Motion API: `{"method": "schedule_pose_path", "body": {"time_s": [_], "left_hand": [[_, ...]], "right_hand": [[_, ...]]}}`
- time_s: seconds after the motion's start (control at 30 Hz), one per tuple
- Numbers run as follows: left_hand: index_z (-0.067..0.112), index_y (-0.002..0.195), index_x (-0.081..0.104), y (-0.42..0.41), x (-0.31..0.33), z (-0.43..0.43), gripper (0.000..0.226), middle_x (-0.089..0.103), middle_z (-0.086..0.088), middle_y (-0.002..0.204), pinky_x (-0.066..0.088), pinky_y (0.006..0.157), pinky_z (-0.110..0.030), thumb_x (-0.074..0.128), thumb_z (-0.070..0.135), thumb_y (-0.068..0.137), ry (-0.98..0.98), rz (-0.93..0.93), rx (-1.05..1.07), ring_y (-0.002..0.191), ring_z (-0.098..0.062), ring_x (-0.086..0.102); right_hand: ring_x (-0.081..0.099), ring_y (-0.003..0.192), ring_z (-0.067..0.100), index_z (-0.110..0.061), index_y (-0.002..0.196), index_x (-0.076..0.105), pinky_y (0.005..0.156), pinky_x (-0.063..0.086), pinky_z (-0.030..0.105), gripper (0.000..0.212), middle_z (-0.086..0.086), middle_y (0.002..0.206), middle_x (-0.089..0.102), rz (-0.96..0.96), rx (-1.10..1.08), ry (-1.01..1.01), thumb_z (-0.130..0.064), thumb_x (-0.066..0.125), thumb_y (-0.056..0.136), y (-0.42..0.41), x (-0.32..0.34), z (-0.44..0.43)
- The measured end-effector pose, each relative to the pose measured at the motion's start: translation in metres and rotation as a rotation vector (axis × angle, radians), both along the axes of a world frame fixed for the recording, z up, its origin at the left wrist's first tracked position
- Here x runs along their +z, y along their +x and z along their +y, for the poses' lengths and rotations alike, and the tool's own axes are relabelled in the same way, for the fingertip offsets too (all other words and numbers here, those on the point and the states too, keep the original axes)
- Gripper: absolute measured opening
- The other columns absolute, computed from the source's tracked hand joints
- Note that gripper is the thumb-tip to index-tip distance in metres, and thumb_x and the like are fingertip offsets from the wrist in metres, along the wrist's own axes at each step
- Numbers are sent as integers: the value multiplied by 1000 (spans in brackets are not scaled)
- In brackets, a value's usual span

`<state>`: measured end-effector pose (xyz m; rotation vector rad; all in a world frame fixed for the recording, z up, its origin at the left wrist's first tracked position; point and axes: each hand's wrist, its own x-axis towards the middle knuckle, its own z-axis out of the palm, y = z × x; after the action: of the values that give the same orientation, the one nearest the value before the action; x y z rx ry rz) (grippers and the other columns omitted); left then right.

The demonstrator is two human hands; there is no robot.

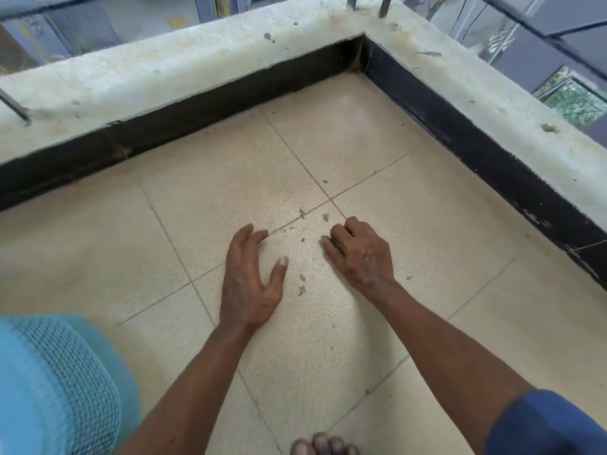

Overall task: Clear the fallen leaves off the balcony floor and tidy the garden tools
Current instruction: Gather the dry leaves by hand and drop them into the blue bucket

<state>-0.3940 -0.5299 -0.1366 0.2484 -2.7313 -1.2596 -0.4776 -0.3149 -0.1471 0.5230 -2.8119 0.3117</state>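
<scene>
pale concrete ledge (197, 57), weathered and stained, along far and right sides, meeting at corner. black painted band (197, 116) on inner face below ledge top, scuffed at right. thin metal railing post (14, 108) set in ledge at left, two darker posts (384, 6) near corner. small mossy clump (549, 128) on right ledge. window with green foliage (574, 100) beyond right ledge. blue mesh netting (56, 382) bunched at lower left. blue sleeve (551, 425) at lower right. bare toes (323, 444) at bottom edge.

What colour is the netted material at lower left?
The netted material is light blue, an open mesh weave; the head view shows it.
</scene>
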Motion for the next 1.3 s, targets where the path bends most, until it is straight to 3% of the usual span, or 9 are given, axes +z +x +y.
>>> {"method": "schedule_pose_path", "body": {"time_s": [0.13,0.23,0.37,0.43,0.6,0.73,0.87,1.07,1.3], "left_hand": [[26,163,15,-1,-5,23,92,-2,-1,174,3,128,-55,41,79,93,-350,-91,-247,160,-18,-8],[23,166,-2,-18,-10,32,108,-19,-4,172,-2,126,-61,18,93,87,-600,-144,-341,158,-21,-21],[21,165,-11,-67,-13,37,108,-21,-6,171,-4,126,-59,12,93,87,-611,-181,-311,157,-23,-23],[19,165,-10,-89,-12,42,103,-18,-8,172,-3,127,-58,4,89,90,-645,-172,-344,158,-24,-20],[20,165,-5,-105,-7,57,99,-12,-7,173,-2,129,-51,5,86,93,-590,-80,-612,159,-22,-15],[19,166,1,-91,-11,81,110,-3,-6,174,5,130,-50,15,93,87,-546,-34,-733,160,-23,-7],[21,163,14,-95,-14,87,106,17,-5,170,18,127,-51,30,92,86,-537,23,-682,157,-28,13],[28,127,54,-114,-14,90,60,49,-1,126,49,90,-39,48,77,92,-534,214,-793,107,-17,47],[13,106,59,-144,-11,92,46,57,-5,98,40,55,-29,43,56,106,-611,440,-1001,68,-14,51]], "right_hand": [[35,59,11,-14,81,65,50,28,25,25,0,72,56,50,25,35,-32,69,98,-1,0,2],[34,50,12,-12,76,66,47,26,24,27,2,65,58,52,50,50,-29,69,97,-4,2,1],[45,40,14,-10,73,70,43,38,25,42,2,57,61,-100,-122,-39,-36,60,103,-10,9,1],[57,43,15,-11,72,69,45,48,27,46,-2,56,63,-291,-344,-452,-42,57,103,-13,23,2],[36,42,12,-21,62,52,40,33,24,41,-3,53,44,-506,-779,-1720,-31,69,97,-9,39,27],[33,34,4,-23,59,53,30,24,18,42,-6,50,44,-708,-725,-2221,-31,67,97,4,42,53],[34,32,3,-22,57,53,27,22,16,44,-8,46,43,-774,-692,-2348,-32,64,99,11,44,62],[34,33,4,-21,60,51,27,22,17,43,-7,48,43,-808,-706,-2385,-34,64,98,16,47,62],[34,36,4,-21,60,51,27,21,16,42,-6,50,42,-895,-762,-2365,-32,64,97,30,48,45]]}}
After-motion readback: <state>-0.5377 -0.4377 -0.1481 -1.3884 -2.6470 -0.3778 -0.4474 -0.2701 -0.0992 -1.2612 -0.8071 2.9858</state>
